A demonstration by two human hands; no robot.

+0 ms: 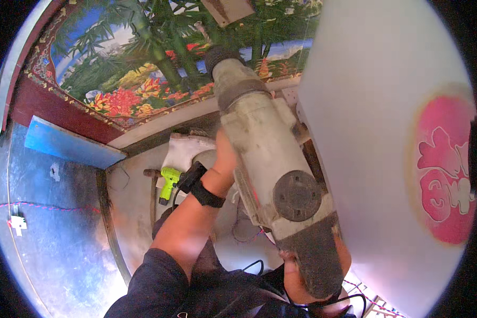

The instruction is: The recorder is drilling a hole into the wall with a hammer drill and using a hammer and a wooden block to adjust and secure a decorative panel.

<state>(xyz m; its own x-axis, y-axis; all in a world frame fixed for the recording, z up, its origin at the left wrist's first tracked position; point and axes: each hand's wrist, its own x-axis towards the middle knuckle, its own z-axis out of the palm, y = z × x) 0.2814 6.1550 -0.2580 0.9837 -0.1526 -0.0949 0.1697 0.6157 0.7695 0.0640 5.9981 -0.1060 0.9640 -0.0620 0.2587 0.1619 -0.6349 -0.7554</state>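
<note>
One long, grey, cylindrical power drill (pixel 259 143) is slanting up-left, toward the colourful painted panel (pixel 122 79). The right hand (pixel 296 285) is wrapping its fingers round the dark rear handle (pixel 317 265); the left hand (pixel 226 155) is touching the left side farther forward, fingers hiding, their closure impossible to tell.

Open room lies left of the left hand (pixel 226 152), toward the blue ledge (pixel 69 143), with a lime-green cordless drill (pixel 169 182) and hammer (pixel 153 197) low down, while the rotary hammer (pixel 259 143) blocks the middle and a white panel (pixel 365 132) the right.
</note>
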